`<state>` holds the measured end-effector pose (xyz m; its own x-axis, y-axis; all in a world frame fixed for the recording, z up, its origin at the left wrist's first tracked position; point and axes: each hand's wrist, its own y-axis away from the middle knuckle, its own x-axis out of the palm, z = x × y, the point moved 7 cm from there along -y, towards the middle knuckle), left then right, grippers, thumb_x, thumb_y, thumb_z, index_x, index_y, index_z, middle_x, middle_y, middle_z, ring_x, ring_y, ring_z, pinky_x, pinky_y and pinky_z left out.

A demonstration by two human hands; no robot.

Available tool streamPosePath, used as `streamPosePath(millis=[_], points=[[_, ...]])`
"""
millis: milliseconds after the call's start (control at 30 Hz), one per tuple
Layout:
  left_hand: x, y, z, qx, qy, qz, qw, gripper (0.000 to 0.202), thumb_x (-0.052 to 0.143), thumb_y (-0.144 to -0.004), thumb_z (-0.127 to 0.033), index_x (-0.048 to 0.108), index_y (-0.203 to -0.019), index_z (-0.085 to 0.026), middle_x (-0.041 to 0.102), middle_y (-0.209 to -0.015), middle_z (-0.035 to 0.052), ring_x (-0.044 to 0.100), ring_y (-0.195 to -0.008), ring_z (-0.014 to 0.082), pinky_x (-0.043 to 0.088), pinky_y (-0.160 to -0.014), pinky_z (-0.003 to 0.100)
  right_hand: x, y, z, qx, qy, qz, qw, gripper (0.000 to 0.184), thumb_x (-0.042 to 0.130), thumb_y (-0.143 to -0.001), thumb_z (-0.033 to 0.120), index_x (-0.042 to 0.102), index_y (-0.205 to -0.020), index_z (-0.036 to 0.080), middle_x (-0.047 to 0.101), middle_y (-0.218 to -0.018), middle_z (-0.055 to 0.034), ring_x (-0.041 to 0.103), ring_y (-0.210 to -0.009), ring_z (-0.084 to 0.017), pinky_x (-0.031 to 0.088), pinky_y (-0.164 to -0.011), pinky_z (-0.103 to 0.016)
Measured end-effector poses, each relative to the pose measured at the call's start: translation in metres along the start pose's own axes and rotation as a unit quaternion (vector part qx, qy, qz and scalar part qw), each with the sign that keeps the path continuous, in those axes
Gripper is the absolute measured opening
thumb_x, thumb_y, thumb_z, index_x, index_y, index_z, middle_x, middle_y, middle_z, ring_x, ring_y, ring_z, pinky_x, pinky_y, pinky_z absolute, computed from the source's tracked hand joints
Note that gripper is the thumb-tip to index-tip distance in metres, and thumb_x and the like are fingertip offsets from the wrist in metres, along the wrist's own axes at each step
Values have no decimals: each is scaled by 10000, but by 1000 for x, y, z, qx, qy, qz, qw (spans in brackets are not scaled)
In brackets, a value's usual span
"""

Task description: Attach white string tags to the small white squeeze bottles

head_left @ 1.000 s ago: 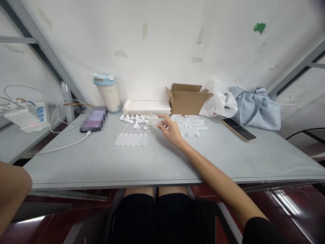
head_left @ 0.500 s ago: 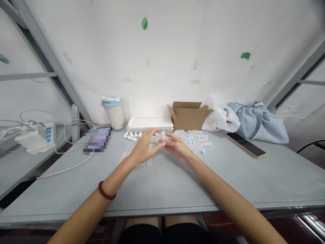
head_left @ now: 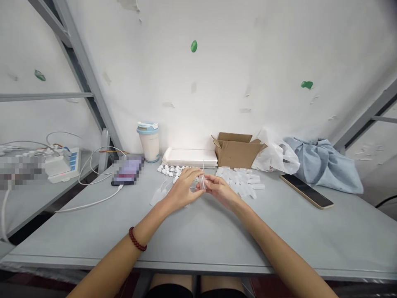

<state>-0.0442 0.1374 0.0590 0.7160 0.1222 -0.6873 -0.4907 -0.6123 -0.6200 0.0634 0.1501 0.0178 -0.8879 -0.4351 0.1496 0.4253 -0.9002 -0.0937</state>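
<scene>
Head view: one clear tube (head_left: 202, 182), upright, is held above the table (head_left: 204, 238) between the fingertips of the left hand (head_left: 183, 186) and the right hand (head_left: 221, 190), which are brought together and closed on it. White caps (head_left: 169, 170), loose, are strewn behind the left hand; clear pieces (head_left: 159, 195) are partly covered by it. A tube pile (head_left: 245, 180) is spread beside the right hand. Along the wall are placed a cup (head_left: 149, 144), a white stack (head_left: 190, 156) and a carton (head_left: 239, 154).
</scene>
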Motion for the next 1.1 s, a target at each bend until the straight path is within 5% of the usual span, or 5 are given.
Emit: streamPosePath(millis=[233,533,733,1100], points=[[13,5,-4,31,-88,105,990,357,579,-771,-177,512,-1120,-202,574,-1147,75,439,-1105,266,405,-919,432,-12,-1,-3,-39,256,-128,957,269,663,-685,305,641,-887,129,623,-714,-19,575,-647,-151,455,-650,-298],[9,2,5,-5,-22,120,992,377,672,-702,-258,566,-1062,-221,597,-1074,63,444,-1080,267,416,-885,409,-3,-2,-12,45,138,-46,988,287,593,-735,288,668,-970,141,654,-837,-55,570,-667,-132,459,-604,-264],[8,8,15,-29,-27,178,983,409,738,-652,-355,604,-1008,-206,619,-957,58,454,-1015,262,431,-825,383,0,1,0,-43,394,-65,916,224,519,-818,257,675,-937,149,678,-824,-50,565,-695,-141,427,-664,-275],[15,18,21,-68,7,249,966,429,722,-625,-415,596,-989,-224,589,-948,34,453,-1012,253,431,-815,361,3,0,0,-59,454,-47,888,212,473,-832,167,684,-842,161,688,-805,-45,564,-693,-144,402,-652,-264]])
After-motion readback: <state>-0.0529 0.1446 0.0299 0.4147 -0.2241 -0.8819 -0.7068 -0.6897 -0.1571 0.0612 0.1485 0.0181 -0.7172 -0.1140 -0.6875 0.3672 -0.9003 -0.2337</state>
